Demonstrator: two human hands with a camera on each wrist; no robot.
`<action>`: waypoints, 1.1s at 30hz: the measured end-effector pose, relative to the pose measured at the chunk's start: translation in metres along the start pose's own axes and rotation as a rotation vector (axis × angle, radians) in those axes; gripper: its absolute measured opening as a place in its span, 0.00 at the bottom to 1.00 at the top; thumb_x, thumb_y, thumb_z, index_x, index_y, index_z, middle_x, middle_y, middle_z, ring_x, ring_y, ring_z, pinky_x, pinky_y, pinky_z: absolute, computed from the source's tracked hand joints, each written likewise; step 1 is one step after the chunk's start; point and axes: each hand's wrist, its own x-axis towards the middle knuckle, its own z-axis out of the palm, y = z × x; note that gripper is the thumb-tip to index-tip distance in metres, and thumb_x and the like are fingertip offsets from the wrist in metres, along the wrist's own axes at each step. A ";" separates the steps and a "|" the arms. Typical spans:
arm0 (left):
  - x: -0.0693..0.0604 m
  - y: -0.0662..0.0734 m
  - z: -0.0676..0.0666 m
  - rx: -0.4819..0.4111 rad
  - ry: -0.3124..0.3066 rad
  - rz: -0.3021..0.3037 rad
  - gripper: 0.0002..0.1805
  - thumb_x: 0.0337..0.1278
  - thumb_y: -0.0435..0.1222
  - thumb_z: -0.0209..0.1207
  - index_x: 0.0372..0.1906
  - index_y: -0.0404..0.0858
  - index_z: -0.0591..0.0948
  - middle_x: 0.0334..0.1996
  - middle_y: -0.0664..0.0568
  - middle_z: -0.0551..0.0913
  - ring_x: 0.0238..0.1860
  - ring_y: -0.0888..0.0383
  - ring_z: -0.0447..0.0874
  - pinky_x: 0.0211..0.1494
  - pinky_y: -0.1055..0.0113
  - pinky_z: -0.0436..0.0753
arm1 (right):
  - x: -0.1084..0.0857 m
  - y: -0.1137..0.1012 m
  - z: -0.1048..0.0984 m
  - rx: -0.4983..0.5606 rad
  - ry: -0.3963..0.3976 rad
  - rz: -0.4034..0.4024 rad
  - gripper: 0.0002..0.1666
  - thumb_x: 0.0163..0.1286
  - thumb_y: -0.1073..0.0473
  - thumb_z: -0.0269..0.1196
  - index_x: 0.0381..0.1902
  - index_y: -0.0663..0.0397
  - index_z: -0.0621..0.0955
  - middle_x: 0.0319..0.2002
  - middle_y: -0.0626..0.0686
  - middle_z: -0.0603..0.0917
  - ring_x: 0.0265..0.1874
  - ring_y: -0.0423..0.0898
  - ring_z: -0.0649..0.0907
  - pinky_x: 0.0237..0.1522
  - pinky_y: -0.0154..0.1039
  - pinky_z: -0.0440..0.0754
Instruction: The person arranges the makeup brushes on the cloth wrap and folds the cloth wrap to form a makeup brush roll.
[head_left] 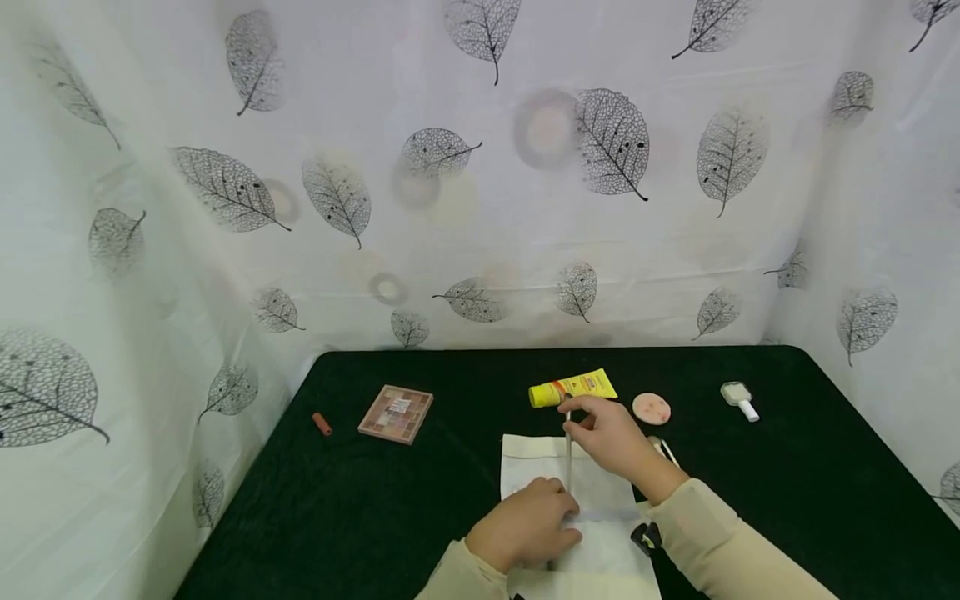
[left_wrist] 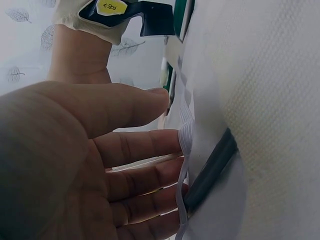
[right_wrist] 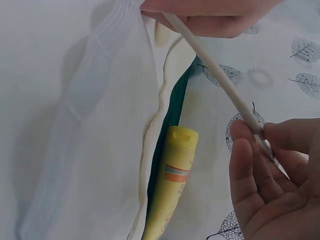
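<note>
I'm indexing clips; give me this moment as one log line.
right hand pinches slim stick; left hand touches white elastic band; white cloth beneath; yellow tube beyond

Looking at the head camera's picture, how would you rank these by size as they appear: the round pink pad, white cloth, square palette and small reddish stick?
Largest to smallest, as seen there:
1. White cloth, even partly covered
2. Square palette
3. Round pink pad
4. Small reddish stick

I see white curtains [head_left: 480, 237] on three sides, printed with dark leaves [head_left: 613, 142]. Below, I see a dark green tabletop [head_left: 420, 500].
</note>
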 end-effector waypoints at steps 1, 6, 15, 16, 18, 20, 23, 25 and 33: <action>0.000 0.000 0.000 -0.003 -0.001 0.001 0.14 0.65 0.50 0.63 0.50 0.51 0.87 0.42 0.64 0.81 0.37 0.67 0.71 0.47 0.69 0.80 | 0.000 0.000 0.001 -0.002 -0.007 0.007 0.15 0.70 0.62 0.66 0.54 0.52 0.83 0.38 0.49 0.84 0.28 0.44 0.79 0.29 0.39 0.80; 0.000 0.001 0.002 -0.031 -0.013 -0.001 0.13 0.65 0.50 0.64 0.50 0.51 0.87 0.42 0.64 0.81 0.38 0.68 0.72 0.48 0.69 0.80 | 0.000 0.003 0.003 -0.006 -0.035 0.034 0.15 0.70 0.63 0.65 0.54 0.53 0.83 0.38 0.48 0.84 0.27 0.44 0.78 0.28 0.40 0.80; -0.002 0.001 0.001 -0.018 0.003 0.064 0.14 0.66 0.48 0.64 0.55 0.58 0.86 0.42 0.65 0.80 0.38 0.68 0.69 0.41 0.70 0.76 | -0.001 0.004 0.007 -0.020 -0.079 0.043 0.17 0.69 0.66 0.65 0.55 0.53 0.82 0.43 0.51 0.83 0.26 0.44 0.78 0.28 0.40 0.80; -0.002 0.001 0.000 -0.017 0.003 0.066 0.15 0.65 0.48 0.64 0.55 0.57 0.86 0.42 0.64 0.80 0.37 0.68 0.69 0.41 0.70 0.76 | 0.000 0.005 0.008 -0.026 -0.081 0.042 0.17 0.68 0.66 0.66 0.54 0.53 0.82 0.44 0.52 0.82 0.26 0.44 0.78 0.29 0.40 0.80; -0.003 0.001 0.001 -0.010 0.003 0.068 0.15 0.65 0.48 0.64 0.55 0.58 0.86 0.42 0.64 0.80 0.37 0.68 0.69 0.40 0.70 0.76 | 0.000 0.005 0.008 -0.034 -0.084 0.044 0.17 0.68 0.66 0.66 0.54 0.53 0.82 0.47 0.53 0.82 0.27 0.44 0.78 0.30 0.40 0.80; -0.003 0.001 0.001 -0.009 -0.001 0.067 0.15 0.65 0.48 0.63 0.55 0.59 0.86 0.42 0.64 0.80 0.38 0.68 0.69 0.39 0.69 0.75 | 0.000 0.006 0.008 -0.040 -0.086 0.053 0.17 0.68 0.66 0.66 0.54 0.53 0.83 0.49 0.54 0.82 0.29 0.44 0.78 0.32 0.39 0.81; -0.002 0.000 0.003 -0.008 -0.005 0.062 0.15 0.65 0.49 0.63 0.55 0.59 0.86 0.42 0.65 0.79 0.38 0.68 0.69 0.40 0.69 0.75 | 0.000 0.005 0.009 -0.041 -0.102 0.078 0.17 0.68 0.65 0.66 0.54 0.54 0.83 0.50 0.54 0.82 0.31 0.44 0.79 0.34 0.40 0.82; -0.002 0.000 0.004 -0.009 -0.008 0.058 0.15 0.65 0.49 0.63 0.55 0.59 0.86 0.42 0.64 0.79 0.38 0.68 0.69 0.40 0.69 0.75 | -0.001 0.005 0.010 -0.043 -0.117 0.092 0.17 0.68 0.65 0.67 0.54 0.54 0.83 0.51 0.54 0.82 0.32 0.43 0.80 0.35 0.40 0.83; -0.002 -0.001 -0.001 -0.013 -0.025 0.069 0.16 0.66 0.49 0.63 0.56 0.58 0.85 0.42 0.64 0.80 0.38 0.67 0.69 0.39 0.70 0.75 | -0.002 0.003 0.010 -0.136 -0.130 0.063 0.14 0.66 0.64 0.68 0.49 0.53 0.85 0.46 0.50 0.83 0.40 0.46 0.80 0.41 0.43 0.83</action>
